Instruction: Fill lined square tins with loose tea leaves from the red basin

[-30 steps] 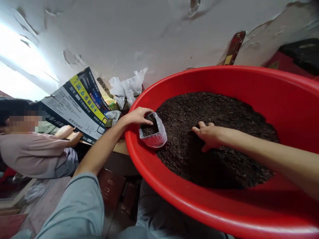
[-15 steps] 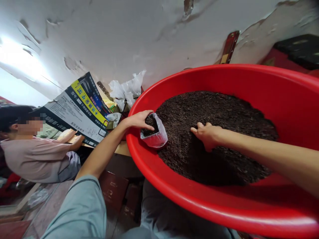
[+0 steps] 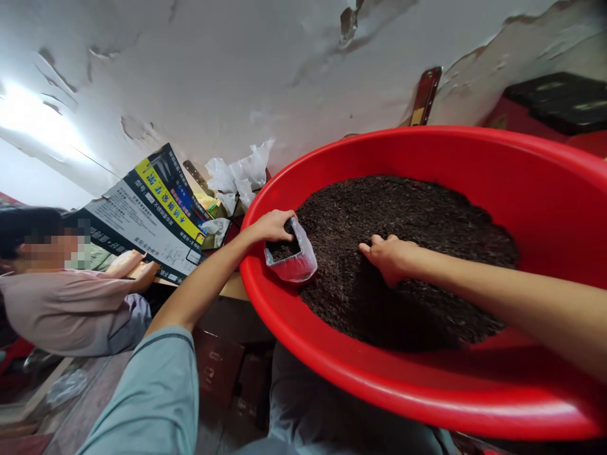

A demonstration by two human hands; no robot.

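A big red plastic tub (image 3: 478, 398) holds a wide heap of dark, loose shreds that look like dried tea leaves (image 3: 427, 208). At the tub's left inner side, my left hand (image 3: 274, 226) grips the far edge of a clear plastic bag (image 3: 303, 262) with a squared, open mouth. Dark shreds show inside the bag, and it leans against the tub wall. My right hand (image 3: 391, 256) lies on the heap to the right of the bag. Its fingers are apart and slightly bent, with the tips at the shreds; nothing is visibly held.
Left of the tub, another person (image 3: 71, 303) sits near a large printed cardboard sheet (image 3: 156, 208). Crumpled white plastic bags (image 3: 241, 170) lie behind the tub's left rim. A peeling wall (image 3: 237, 82) rises behind, and a dark brown box (image 3: 218, 366) stands below.
The view has shifted slightly. My left thumb has drawn in from the bag's mouth toward its far edge and the other fingers. My right hand stays nearly in place on the heap.
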